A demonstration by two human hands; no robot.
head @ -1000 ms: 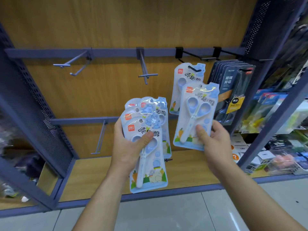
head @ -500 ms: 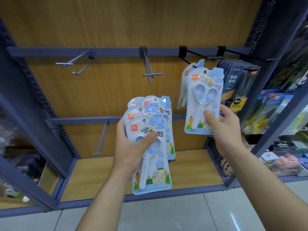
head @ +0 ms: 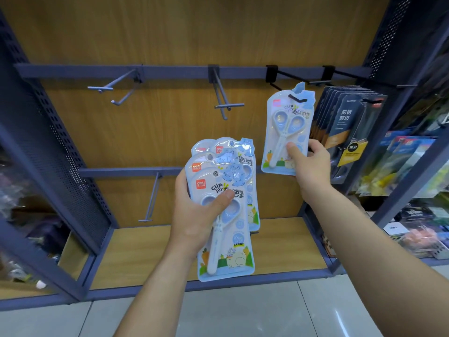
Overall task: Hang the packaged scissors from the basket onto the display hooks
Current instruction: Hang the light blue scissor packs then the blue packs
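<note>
The right hand (head: 308, 164) now holds its pack (head: 286, 132) higher, upper right of centre, its slot on the black hook (head: 277, 86) (a second earlier, mid-frame).

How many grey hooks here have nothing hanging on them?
3: upper left hook, upper middle hook, lower rail hook. Packs in the left hand may hide another.

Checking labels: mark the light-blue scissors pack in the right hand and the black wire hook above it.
light-blue scissors pack (head: 279, 119): head view, handle loop.
black wire hook (head: 271, 73): head view, mounting bracket.
</note>
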